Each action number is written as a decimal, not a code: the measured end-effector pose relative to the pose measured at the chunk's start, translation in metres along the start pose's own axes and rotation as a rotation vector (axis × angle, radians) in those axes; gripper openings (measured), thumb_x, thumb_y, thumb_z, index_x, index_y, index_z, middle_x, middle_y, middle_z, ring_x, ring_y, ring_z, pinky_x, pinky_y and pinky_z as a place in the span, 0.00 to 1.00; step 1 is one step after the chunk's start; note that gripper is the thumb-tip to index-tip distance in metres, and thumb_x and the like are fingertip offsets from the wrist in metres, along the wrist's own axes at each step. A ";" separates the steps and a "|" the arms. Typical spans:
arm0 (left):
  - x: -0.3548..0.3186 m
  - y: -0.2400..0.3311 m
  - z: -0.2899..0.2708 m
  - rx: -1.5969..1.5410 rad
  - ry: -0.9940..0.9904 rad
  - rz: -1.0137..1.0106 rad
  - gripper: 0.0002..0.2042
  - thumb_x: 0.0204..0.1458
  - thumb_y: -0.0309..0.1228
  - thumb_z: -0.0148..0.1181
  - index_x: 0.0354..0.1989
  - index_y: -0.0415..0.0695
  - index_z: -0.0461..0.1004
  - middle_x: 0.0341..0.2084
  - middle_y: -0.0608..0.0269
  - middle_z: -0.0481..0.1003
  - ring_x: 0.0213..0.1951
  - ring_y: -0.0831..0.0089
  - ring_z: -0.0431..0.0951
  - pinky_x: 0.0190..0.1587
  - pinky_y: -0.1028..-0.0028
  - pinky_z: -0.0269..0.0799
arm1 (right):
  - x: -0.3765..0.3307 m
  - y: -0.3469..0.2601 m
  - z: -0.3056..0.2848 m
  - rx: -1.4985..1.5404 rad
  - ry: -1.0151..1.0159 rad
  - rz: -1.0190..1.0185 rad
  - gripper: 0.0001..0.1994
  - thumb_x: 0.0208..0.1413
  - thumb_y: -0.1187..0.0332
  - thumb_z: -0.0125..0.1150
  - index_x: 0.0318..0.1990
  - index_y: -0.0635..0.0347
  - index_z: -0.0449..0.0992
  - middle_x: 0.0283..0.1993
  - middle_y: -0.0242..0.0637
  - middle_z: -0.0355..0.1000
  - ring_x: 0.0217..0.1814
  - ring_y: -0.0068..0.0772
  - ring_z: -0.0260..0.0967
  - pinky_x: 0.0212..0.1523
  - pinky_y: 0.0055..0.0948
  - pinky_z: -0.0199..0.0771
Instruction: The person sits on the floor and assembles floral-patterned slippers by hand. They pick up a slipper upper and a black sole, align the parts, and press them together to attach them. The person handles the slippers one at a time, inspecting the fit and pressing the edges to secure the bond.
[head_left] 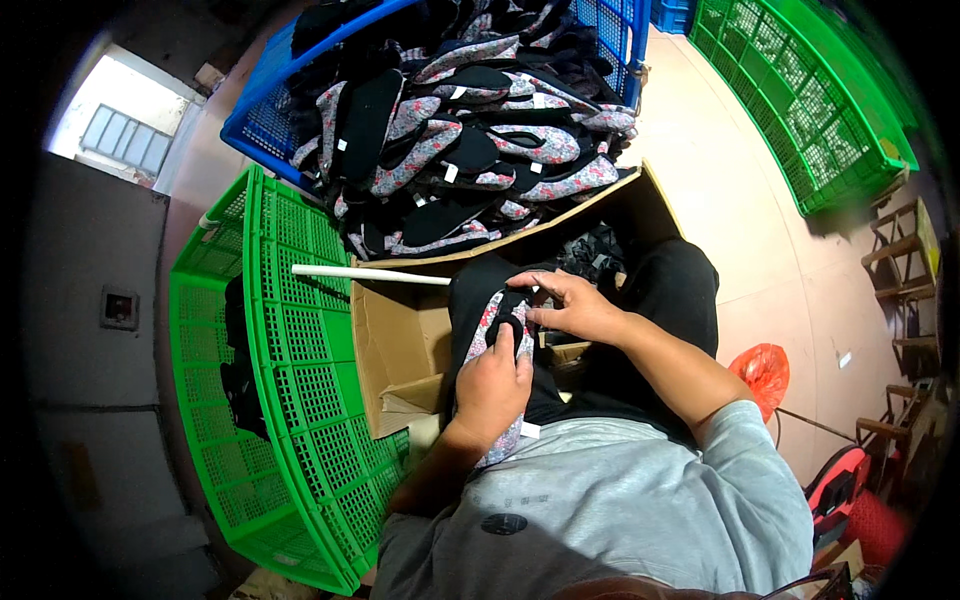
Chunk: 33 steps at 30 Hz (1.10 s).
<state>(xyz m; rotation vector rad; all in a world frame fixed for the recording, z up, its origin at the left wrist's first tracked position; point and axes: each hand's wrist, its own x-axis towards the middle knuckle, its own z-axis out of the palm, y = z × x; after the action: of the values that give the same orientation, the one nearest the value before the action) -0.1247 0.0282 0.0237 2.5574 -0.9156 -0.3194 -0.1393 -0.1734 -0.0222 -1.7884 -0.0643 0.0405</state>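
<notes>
One floral shoe (483,325) with a black lining is in both hands, lying along the left thigh of the black trousers (685,290). Left hand (492,385) is closed around its near part, index finger poking at the opening. Right hand (575,305) pinches the far end between thumb and fingers; can't see what the fingertips underneath are doing.

So, the room: a cardboard box (400,330) sits open right by the knees, with a white rod (370,274) over its left edge. Just past its far edge there's a big heap of matching shoes (470,140), black soles and white tags everywhere, filling a blue crate (255,120) and piled up against its left side. Tall green crate (310,370) stands along the box's left edge, some black items (240,380) inside. Another green crate (800,100) is well apart at the upper right, on a pale, pinkish floor (765,270). Also on the right: a red plastic bag (762,375) near the elbow and a wooden rack (900,280). Grey wall (100,230) on the left, with a bright window (130,135) at its far end.
</notes>
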 end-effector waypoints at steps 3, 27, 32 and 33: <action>-0.001 0.000 0.001 0.053 0.000 0.068 0.21 0.55 0.35 0.57 0.54 0.35 0.70 0.26 0.47 0.78 0.28 0.49 0.79 0.33 0.56 0.75 | 0.001 -0.002 0.001 -0.016 0.046 -0.069 0.24 0.52 0.75 0.64 0.58 0.51 0.73 0.54 0.36 0.74 0.49 0.36 0.70 0.56 0.33 0.67; 0.043 -0.026 -0.005 -0.506 0.152 -0.005 0.13 0.46 0.19 0.63 0.42 0.35 0.76 0.28 0.63 0.71 0.28 0.77 0.71 0.33 0.77 0.69 | 0.017 0.031 0.037 0.625 0.292 0.034 0.04 0.65 0.73 0.52 0.44 0.62 0.69 0.33 0.28 0.69 0.30 0.16 0.65 0.32 0.20 0.70; 0.054 -0.037 -0.012 -0.623 -0.027 0.007 0.14 0.47 0.19 0.61 0.45 0.34 0.77 0.27 0.67 0.68 0.28 0.80 0.68 0.32 0.80 0.66 | 0.018 0.026 0.034 0.709 0.275 0.044 0.04 0.68 0.71 0.50 0.47 0.58 0.66 0.45 0.32 0.72 0.31 0.16 0.65 0.34 0.18 0.71; 0.057 -0.037 -0.014 -0.669 -0.070 0.015 0.15 0.47 0.19 0.61 0.45 0.33 0.77 0.27 0.68 0.67 0.28 0.81 0.68 0.32 0.80 0.65 | 0.018 0.026 0.032 0.711 0.274 0.046 0.04 0.68 0.71 0.50 0.47 0.58 0.66 0.45 0.32 0.72 0.31 0.16 0.65 0.34 0.18 0.71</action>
<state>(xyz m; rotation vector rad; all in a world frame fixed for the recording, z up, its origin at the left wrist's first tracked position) -0.0565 0.0214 0.0150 1.9313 -0.6963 -0.5991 -0.1224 -0.1461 -0.0542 -1.0714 0.1708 -0.1347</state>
